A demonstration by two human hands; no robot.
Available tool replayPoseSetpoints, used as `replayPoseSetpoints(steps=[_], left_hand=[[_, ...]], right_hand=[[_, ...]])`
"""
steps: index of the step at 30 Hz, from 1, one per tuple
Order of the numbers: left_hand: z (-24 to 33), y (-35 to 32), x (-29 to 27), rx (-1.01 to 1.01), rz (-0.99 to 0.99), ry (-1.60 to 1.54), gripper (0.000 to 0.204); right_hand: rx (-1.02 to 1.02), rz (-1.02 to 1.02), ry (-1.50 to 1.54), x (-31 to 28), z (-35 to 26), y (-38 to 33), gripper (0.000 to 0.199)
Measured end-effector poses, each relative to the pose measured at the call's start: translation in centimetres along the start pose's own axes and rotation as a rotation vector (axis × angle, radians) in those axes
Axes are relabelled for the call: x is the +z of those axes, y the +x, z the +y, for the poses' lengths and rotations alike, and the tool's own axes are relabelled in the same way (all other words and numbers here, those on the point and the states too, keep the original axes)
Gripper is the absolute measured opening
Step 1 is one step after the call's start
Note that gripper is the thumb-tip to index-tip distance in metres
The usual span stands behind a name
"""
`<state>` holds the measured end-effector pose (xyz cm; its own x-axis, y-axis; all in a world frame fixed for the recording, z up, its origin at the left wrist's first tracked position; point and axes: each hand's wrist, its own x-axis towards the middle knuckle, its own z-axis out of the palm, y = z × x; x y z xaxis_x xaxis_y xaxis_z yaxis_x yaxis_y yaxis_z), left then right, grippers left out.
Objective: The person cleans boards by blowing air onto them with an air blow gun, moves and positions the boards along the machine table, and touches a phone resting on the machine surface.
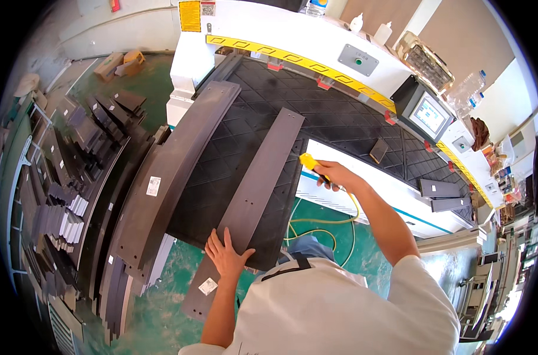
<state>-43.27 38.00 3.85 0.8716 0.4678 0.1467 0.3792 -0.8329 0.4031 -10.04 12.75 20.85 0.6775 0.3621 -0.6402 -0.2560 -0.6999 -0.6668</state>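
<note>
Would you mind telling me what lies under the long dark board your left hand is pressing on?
The board rests on a black mat with a diamond pattern. Its near end juts past the mat over the green floor. The left hand lies flat on it. The mat directly beneath is covered.

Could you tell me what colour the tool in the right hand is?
Yellow tool, seen in the head view.

— What's under the left hand [226, 255]?
— A long dark grey board [254, 195], flat, running from lower left of centre up toward the middle, small white label near its low end.
— And the right hand [334, 176]?
— Closed round a yellow air nozzle [309, 162] at centre, its yellow hose [316, 223] trailing below.
</note>
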Motion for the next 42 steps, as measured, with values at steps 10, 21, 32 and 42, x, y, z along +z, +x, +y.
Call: replayPoseSetpoints(steps=[10,21,32,42], left_hand=[[1.5,1.1,-0.2,0.006,0.022,0.06,0.108],[2.4,1.6,-0.1,-0.125,-0.109,0.131,0.115],[7.8,4.3,1.6,-0.145,-0.131,0.104,0.112],[6.6,-5.7,0.1,-0.423,-0.019,0.122,0.118]], right_hand=[[-0.121,0.219,0.058,-10.4,-4.8,13.9,0.046],[-0.098,-0.025,0.059,-21.2,-1.9,18.9,0.041],[-0.216,-0.53,-0.398,-19.0,0.6,13.4,0.04],[-0.431,-0.914,-0.682,3.7,-1.6,3.3,0.047]])
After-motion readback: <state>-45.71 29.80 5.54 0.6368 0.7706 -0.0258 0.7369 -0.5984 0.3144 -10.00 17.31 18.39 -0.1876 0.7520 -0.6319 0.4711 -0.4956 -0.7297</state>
